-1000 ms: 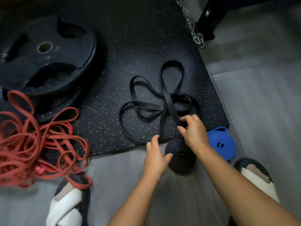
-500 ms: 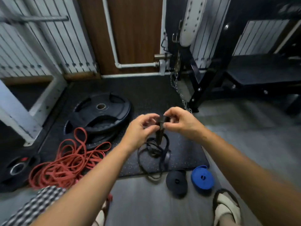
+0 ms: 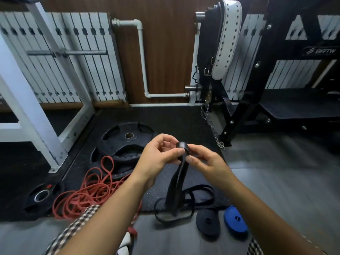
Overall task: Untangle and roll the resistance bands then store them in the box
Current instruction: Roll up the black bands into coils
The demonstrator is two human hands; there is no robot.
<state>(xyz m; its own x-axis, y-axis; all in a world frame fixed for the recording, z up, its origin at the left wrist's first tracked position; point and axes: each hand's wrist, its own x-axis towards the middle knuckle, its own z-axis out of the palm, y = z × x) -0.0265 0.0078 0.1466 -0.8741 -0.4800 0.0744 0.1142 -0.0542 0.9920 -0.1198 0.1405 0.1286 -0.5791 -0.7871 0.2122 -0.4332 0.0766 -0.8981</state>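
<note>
Black resistance band [image 3: 179, 179] held up, curled end pinched!
My left grip [image 3: 158, 155] and right grip [image 3: 204, 162] both pinch its top; the tail hangs to the mat [image 3: 174, 122] edge, near the black roll [image 3: 207, 222] and blue roll [image 3: 235, 220].

Grey floor [image 3: 276, 181], wood-panelled wall [image 3: 165, 52]

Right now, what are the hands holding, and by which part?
The left hand and right hand both pinch the loose black band at its top end, folded into a small curl; the rest hangs down to the mat.
</note>
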